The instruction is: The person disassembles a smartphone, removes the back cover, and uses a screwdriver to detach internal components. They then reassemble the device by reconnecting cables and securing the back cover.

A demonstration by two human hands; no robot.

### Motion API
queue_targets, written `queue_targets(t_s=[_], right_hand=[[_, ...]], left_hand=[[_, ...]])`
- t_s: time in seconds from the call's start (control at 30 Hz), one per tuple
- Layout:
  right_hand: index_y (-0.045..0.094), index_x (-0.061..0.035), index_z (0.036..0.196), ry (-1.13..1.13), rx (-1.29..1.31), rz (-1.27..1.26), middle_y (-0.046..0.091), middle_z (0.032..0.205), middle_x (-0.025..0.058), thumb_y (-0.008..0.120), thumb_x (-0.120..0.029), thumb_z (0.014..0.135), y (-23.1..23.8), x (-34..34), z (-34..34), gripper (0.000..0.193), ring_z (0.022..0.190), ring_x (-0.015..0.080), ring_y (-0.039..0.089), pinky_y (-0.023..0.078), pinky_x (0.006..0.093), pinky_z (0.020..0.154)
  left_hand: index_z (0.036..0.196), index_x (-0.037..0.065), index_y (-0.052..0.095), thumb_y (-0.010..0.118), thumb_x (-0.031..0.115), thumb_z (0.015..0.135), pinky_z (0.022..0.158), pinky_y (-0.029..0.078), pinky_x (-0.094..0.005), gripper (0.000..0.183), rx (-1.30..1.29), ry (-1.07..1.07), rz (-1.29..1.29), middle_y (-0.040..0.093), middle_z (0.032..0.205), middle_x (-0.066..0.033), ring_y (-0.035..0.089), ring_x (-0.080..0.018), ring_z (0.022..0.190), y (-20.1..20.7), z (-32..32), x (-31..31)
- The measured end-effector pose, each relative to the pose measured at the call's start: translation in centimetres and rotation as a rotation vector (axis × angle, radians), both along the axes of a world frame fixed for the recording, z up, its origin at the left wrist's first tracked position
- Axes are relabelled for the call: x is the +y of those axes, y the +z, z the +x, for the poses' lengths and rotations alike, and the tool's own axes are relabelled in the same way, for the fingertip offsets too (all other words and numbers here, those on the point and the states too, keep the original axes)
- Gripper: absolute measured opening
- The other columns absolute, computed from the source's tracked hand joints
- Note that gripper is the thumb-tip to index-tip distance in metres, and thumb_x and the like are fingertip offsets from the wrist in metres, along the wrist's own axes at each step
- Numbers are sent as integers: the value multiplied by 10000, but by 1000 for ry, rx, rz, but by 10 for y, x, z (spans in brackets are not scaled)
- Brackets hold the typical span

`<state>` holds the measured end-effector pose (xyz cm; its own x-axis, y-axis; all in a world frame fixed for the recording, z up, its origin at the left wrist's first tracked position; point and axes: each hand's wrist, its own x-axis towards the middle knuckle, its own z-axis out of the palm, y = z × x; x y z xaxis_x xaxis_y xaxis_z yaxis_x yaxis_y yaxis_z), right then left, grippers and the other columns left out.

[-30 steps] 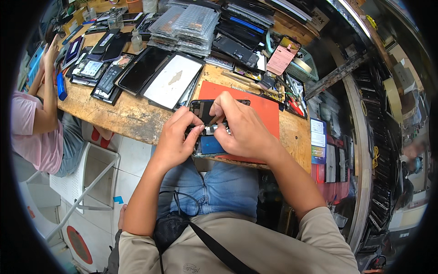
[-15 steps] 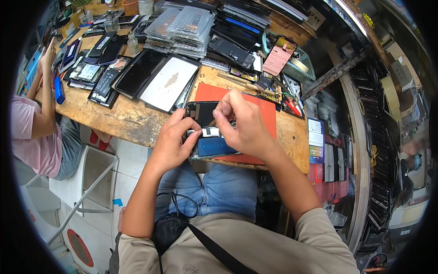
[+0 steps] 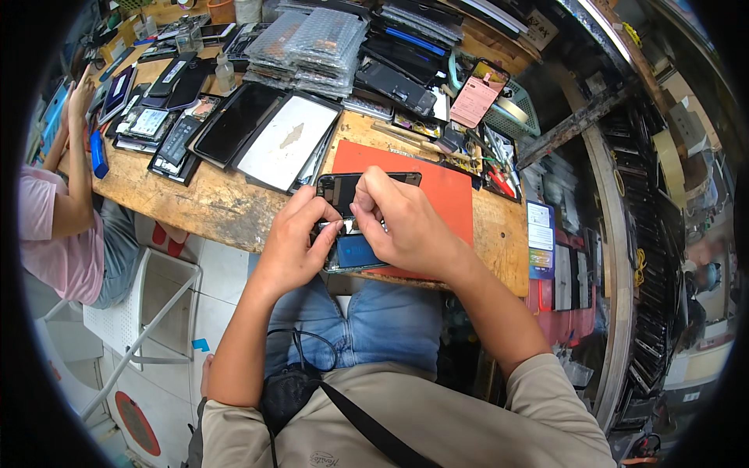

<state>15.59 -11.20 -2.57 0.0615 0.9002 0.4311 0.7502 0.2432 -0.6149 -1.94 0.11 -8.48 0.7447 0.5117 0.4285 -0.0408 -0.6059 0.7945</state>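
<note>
An opened phone [image 3: 355, 253] lies near the table's front edge, partly on a red-orange mat [image 3: 446, 207]. Its blue inner part faces up, and a dark screen panel [image 3: 337, 187] stands along the far side. My left hand [image 3: 290, 243] grips the phone's left side, thumb and forefinger close to a small white and silver piece [image 3: 349, 226] in the middle. Over that same middle area, my right hand [image 3: 409, 222] is closed in a pinch. Whatever its fingertips hold, if anything, is hidden. The right hand also covers the phone's right part.
Phones and a white panel [image 3: 281, 144] lie to the left, beneath bubble-wrapped stacks [image 3: 324, 47]. A tool tray [image 3: 499, 160] and a phone with a pink screen [image 3: 473, 101] stand at the back right. Another person [image 3: 66, 226] sits at the left beside a white chair [image 3: 148, 312].
My right hand has shifted left across the phone, covering more of the white and silver piece. My left hand keeps its grip in nearly the same place.
</note>
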Motion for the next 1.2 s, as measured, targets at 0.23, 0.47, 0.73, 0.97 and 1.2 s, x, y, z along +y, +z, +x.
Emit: queue_targets(t_s=[0.23,0.47,0.73,0.97,1.2], right_hand=[[476,-7,964,-11,-17,4,598,803,143,690,57,945,3,-2,-2,224,700,329,652,506,407,627],[482,-9,1029,-4,-40,-91,660,871,210,650,42,917,8,-2,-2,208,834,480,680,531,526,702],[505,-18,970,-14,-29,1,607,799,128,710,48,940,6,-1,-2,217,690,319,654,510,403,614],[516,-25,958,-17,-85,5,608,788,126,719,25,934,1,-1,-5,210,689,345,648,510,420,609],[517,-41,1022,68,-294,-38,607,900,150,657,17,807,17,-5,-10,264,871,373,640,487,465,741]], left_hand=[[950,6,650,741,9,927,721,479,-404,94,-12,18,15,551,927,-134,610,-330,829,0,1,-1],[949,4,647,740,11,918,729,478,-407,98,-5,5,-16,549,922,-136,604,-340,838,1,0,1],[953,5,651,737,15,916,730,482,-416,94,0,6,-23,553,928,-139,605,-342,836,0,0,1],[957,14,638,721,14,935,715,491,-425,86,22,-8,-23,536,918,-138,599,-343,820,3,-1,1],[958,14,632,719,3,922,739,492,-441,95,8,3,30,530,935,-150,598,-369,857,5,-2,-1]])
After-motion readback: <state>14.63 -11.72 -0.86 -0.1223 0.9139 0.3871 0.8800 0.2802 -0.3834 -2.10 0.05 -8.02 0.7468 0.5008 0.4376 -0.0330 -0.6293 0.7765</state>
